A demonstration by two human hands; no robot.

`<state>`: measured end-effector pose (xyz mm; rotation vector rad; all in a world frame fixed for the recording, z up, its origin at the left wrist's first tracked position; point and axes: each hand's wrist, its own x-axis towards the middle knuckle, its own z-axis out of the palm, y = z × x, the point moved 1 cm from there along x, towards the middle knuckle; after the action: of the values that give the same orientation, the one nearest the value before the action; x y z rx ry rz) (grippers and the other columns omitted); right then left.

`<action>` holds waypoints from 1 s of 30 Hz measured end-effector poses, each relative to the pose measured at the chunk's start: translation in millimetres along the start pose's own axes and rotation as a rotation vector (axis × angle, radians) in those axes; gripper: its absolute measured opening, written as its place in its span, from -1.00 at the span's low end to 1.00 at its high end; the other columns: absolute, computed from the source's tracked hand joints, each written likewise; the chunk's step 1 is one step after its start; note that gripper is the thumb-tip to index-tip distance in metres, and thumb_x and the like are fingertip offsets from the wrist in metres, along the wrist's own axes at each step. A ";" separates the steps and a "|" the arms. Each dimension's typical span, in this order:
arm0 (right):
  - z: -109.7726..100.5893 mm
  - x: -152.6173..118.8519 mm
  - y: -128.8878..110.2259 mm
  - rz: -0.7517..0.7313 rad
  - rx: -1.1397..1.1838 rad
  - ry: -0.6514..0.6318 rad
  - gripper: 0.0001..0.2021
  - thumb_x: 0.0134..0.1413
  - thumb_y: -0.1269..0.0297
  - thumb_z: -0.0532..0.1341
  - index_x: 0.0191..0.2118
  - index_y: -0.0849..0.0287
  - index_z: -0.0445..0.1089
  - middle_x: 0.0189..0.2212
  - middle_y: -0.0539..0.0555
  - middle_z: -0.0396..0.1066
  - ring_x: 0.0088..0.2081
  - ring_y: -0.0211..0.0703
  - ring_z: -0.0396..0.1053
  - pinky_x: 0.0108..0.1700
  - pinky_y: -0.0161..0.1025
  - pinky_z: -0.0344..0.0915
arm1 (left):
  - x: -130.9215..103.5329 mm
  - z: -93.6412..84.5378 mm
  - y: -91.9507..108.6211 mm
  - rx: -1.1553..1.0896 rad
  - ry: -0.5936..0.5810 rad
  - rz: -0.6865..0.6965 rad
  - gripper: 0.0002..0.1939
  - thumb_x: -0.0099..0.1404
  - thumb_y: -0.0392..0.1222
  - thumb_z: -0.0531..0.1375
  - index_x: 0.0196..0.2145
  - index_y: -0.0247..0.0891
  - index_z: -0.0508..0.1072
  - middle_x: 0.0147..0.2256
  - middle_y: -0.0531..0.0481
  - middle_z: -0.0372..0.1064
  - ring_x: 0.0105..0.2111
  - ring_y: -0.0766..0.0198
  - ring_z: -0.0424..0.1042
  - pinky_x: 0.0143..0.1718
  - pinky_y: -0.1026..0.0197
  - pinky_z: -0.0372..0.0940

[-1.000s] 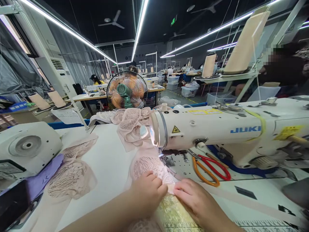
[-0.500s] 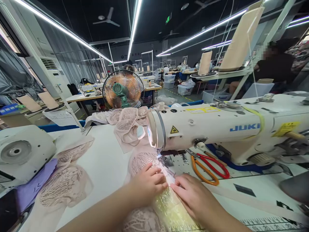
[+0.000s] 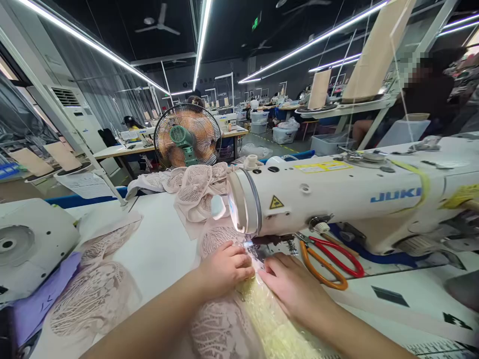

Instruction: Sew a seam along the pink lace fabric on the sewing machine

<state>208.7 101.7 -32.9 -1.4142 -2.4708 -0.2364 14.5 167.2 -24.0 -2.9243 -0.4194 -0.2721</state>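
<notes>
Pink lace piece (image 3: 220, 324) lying flat on the white table (image 3: 164, 249), near edge of the scene, far end fed under the lit needle area of the white JUKI sewing machine (image 3: 337, 199). Left hand (image 3: 224, 267) resting on the lace just left of the needle, fingers curled and pressed close together, tips down on the fabric. Right hand (image 3: 295, 289) flat just beside it on the right, fingers together, pointing toward the needle. Red and orange scissors (image 3: 329, 262) on the machine bed to the right. More lace pieces (image 3: 93, 294) at left; heap of lace (image 3: 194, 189) and standing fan (image 3: 187, 137) farther off.
</notes>
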 end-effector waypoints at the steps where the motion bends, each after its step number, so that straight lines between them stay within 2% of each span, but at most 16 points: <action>1: 0.7 2.2 0.2 0.008 -0.006 -0.006 -0.81 -0.17 0.60 0.22 -0.42 0.16 0.37 -0.40 0.05 0.33 -0.32 -0.07 0.25 -0.32 -0.20 0.06 | 0.7 0.2 -2.7 0.003 0.005 0.009 -0.76 0.43 -0.22 0.02 -0.05 -0.18 0.44 -0.04 -0.02 0.45 0.00 0.14 0.31 0.12 -0.02 0.08; 6: 6.3 7.9 -1.0 0.040 -0.030 -0.037 -0.77 -0.16 0.66 0.18 -0.39 0.18 0.38 -0.43 0.06 0.32 -0.34 -0.05 0.25 -0.38 -0.20 0.00 | 4.2 -0.3 -16.1 0.031 0.021 0.038 -0.76 0.43 -0.22 0.03 -0.07 -0.19 0.47 -0.03 -0.02 0.46 -0.01 0.13 0.32 0.11 0.00 0.11; 13: 10.2 4.3 1.1 0.029 0.030 -0.059 -0.79 -0.09 0.60 0.17 -0.32 0.19 0.38 -0.39 0.09 0.30 -0.32 -0.03 0.25 -0.35 -0.19 0.05 | 3.5 2.5 -32.4 0.082 0.048 0.078 -0.75 0.42 -0.23 0.04 -0.05 -0.20 0.47 -0.09 -0.06 0.49 0.00 0.11 0.33 0.07 0.04 0.16; 21: 22.2 -4.0 3.2 0.056 0.132 0.009 -0.79 -0.06 0.61 0.10 -0.32 0.21 0.34 -0.39 0.08 0.22 -0.31 -0.04 0.19 -0.32 -0.17 0.06 | 3.0 6.1 -42.2 0.101 0.042 0.090 -0.73 0.41 -0.24 0.05 -0.01 -0.19 0.45 -0.03 -0.05 0.46 -0.02 0.13 0.37 0.02 0.08 0.21; 23: 20.7 -4.1 3.2 0.048 0.158 0.040 -0.79 -0.06 0.61 0.08 -0.33 0.22 0.34 -0.40 0.09 0.22 -0.34 -0.04 0.18 -0.34 -0.17 0.07 | 3.8 9.8 -46.8 0.116 0.053 0.105 -0.73 0.42 -0.24 0.04 -0.02 -0.17 0.46 -0.01 -0.02 0.46 -0.02 0.13 0.37 0.04 0.07 0.21; 27: 13.2 -2.9 2.4 0.003 0.192 0.009 -0.78 0.05 0.59 0.01 -0.30 0.26 0.36 -0.39 0.13 0.24 -0.34 -0.01 0.21 -0.35 -0.15 0.14 | 5.8 16.0 -57.1 0.138 0.075 0.102 -0.75 0.40 -0.25 0.07 -0.04 -0.19 0.48 0.00 -0.04 0.45 0.02 0.09 0.35 0.07 0.02 0.19; 30: 9.9 -4.1 2.3 -0.006 0.218 0.015 -0.75 0.02 0.61 -0.01 -0.28 0.27 0.37 -0.37 0.17 0.27 -0.33 0.03 0.24 -0.35 -0.12 0.19 | 4.8 9.2 -55.7 0.113 0.102 0.063 -0.77 0.39 -0.27 0.08 -0.07 -0.22 0.48 -0.01 -0.10 0.45 0.02 0.09 0.34 0.09 0.00 0.18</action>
<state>211.0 102.3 -43.6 -1.3093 -2.4041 0.0216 4.2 222.9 -23.8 -2.7934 -0.3160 -0.3735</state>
